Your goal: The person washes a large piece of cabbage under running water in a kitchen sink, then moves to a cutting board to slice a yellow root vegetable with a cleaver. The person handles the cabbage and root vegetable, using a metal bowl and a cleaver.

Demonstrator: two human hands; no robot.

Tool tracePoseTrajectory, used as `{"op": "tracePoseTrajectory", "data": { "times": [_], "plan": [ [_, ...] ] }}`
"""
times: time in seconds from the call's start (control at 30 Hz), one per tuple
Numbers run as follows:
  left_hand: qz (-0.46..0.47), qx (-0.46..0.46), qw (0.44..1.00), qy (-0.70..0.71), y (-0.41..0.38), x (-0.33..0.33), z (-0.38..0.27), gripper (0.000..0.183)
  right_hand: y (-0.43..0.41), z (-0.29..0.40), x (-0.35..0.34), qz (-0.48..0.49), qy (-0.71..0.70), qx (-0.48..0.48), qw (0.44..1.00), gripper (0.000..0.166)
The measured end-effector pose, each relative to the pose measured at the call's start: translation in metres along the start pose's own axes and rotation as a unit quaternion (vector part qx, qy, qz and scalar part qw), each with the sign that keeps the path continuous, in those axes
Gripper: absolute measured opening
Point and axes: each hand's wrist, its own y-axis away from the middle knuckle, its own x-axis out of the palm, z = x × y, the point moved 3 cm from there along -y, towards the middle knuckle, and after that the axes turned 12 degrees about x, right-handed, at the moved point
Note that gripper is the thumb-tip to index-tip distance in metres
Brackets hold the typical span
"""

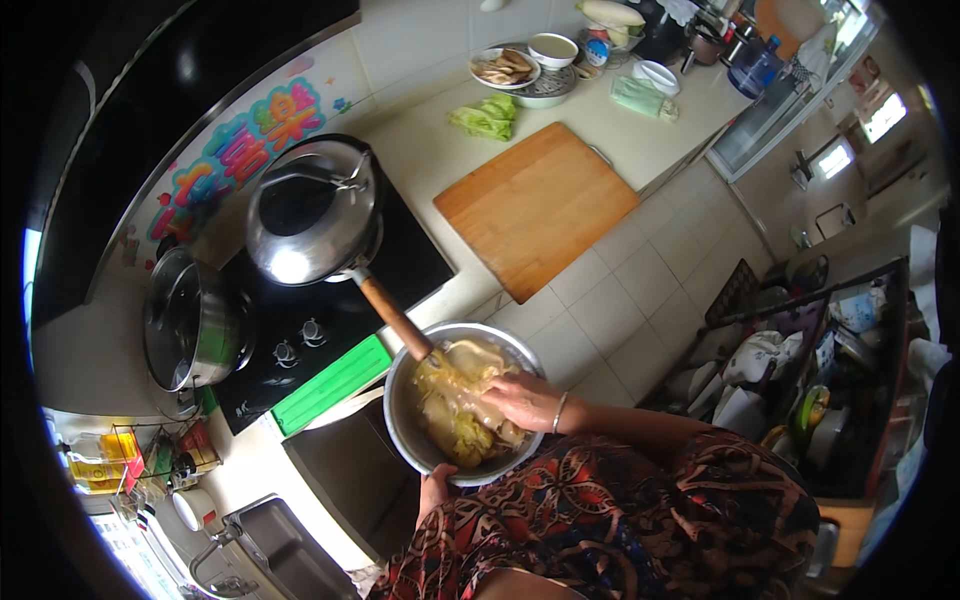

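Observation:
A round metal bowl [391, 420] is held in front of my body. My left hand [436, 491] grips its near rim, thumb on top and the other fingers mostly hidden. Inside lies wet food [469, 442], pale pieces and yellow-green leafy bits in a cloudy liquid. My right hand [517, 401], with a bracelet at the wrist, reaches into the bowl and touches this food; its fingertips are partly hidden. The wooden handle [394, 316] of a wok extends over the bowl's far rim. A domed metal lid [311, 214] covers the wok on the black cooktop [259, 300].
A steel pot [180, 322] stands at the cooktop's left, a green tray [334, 384] along its front edge. Beyond are a wooden cutting board [536, 210], lettuce leaves [484, 118], a plate of food [504, 69] and a bowl [553, 51]. A sink [289, 551] is lower left, a loaded rack [795, 375] right.

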Motion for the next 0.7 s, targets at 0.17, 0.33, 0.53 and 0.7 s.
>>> {"op": "tracePoseTrajectory", "data": {
  "times": [0.17,0.33,0.53,0.7],
  "plan": [
    [0.081,-0.004,0.994,0.069,0.011,0.118,-0.040,0.042,0.049,-0.049,-0.089,-0.098,-0.010,0.064,0.993,0.031],
    [0.172,0.016,0.982,0.077,-0.012,0.183,-0.043,0.039,0.086,-0.076,-0.137,-0.283,-0.033,0.101,0.953,0.039],
    [0.211,0.047,0.975,0.045,-0.033,0.238,-0.087,0.042,0.091,-0.103,-0.169,-0.344,-0.065,0.174,0.920,0.037],
    [0.223,0.080,0.971,0.037,-0.055,0.279,-0.125,0.051,0.070,-0.127,-0.187,-0.324,-0.027,0.184,0.928,0.049]
  ]
}}
